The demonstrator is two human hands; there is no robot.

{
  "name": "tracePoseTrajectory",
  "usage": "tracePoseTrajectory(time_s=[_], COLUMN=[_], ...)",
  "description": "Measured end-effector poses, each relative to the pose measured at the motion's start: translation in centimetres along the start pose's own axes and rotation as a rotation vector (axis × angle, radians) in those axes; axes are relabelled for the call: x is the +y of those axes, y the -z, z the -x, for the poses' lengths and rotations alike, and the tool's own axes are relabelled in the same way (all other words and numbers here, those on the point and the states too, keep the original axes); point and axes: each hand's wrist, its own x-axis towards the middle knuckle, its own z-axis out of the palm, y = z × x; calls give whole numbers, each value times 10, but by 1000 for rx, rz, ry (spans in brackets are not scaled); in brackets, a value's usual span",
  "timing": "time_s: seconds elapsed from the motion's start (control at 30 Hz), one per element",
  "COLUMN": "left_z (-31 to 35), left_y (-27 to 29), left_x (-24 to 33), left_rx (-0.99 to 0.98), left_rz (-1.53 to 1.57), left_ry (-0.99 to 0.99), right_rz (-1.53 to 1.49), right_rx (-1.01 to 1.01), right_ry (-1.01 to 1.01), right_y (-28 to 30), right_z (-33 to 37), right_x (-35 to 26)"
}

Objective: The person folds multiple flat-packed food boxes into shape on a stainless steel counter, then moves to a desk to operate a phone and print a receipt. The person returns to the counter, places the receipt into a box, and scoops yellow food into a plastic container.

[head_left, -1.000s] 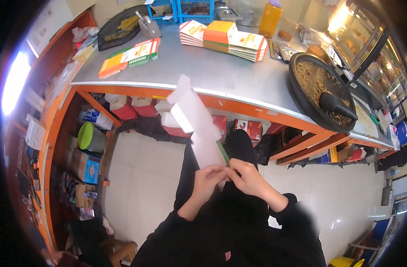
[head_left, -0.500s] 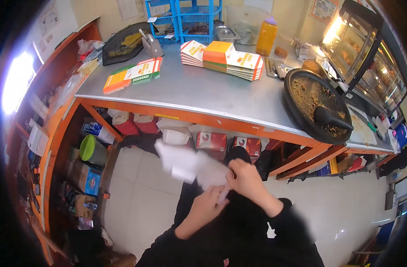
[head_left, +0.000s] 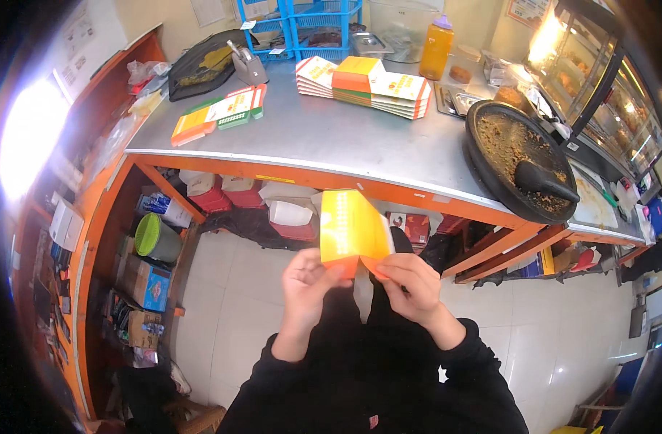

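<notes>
A yellow and orange carton is held in the air in front of the counter, on the person's side of its front edge. By the left hand the carton's lower left corner is pinched, with the thumb laid on an orange flap. By the right hand the neighbouring orange flap is gripped narrowly between thumb and fingers. A gap is left between the two flaps, and a pale strip is seen hanging below it.

The step in hand is judged to be the shaping of the carton's end by its flaps; whether its walls are already joined cannot be told. For the next move, a steady left grip seems called for, with the right flap folded gently along its crease so that the card is not bent elsewhere.

Toward the counter's back, a stack of printed cartons is set; near its left end, a flat carton piece is laid. At its right end, a dark mortar is placed.
</notes>
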Motion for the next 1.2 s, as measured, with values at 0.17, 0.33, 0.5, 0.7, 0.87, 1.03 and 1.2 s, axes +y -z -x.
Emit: tracePoseTrajectory(time_s=[0.17,0.33,0.5,0.7,0.87,1.03,1.2], left_z=[7,14,16,12,21,27,26], left_y=[-12,-18,-11,-3,6,-3,-9], left_x=[-10,0,-2,13,13,12,16], left_rx=[125,94,69,-41,3,93,41], left_rz=[-92,-216,-387,-615,-598,-465,-563], left_ry=[-179,-168,-303,-452,-435,-426,-488], right_rz=[-33,24,59,119,-5,-236,-160], right_rx=[15,85,37,-165,-233,-283,-297], right_ry=[-139,-130,-150,-62,-43,-168,-300], right_y=[-5,-22,-25,-8,2,10,12], right_z=[-17,-20,-26,-34,-39,-40,-49], right_x=[-26,-27,-35,-38,-41,-37,-49])
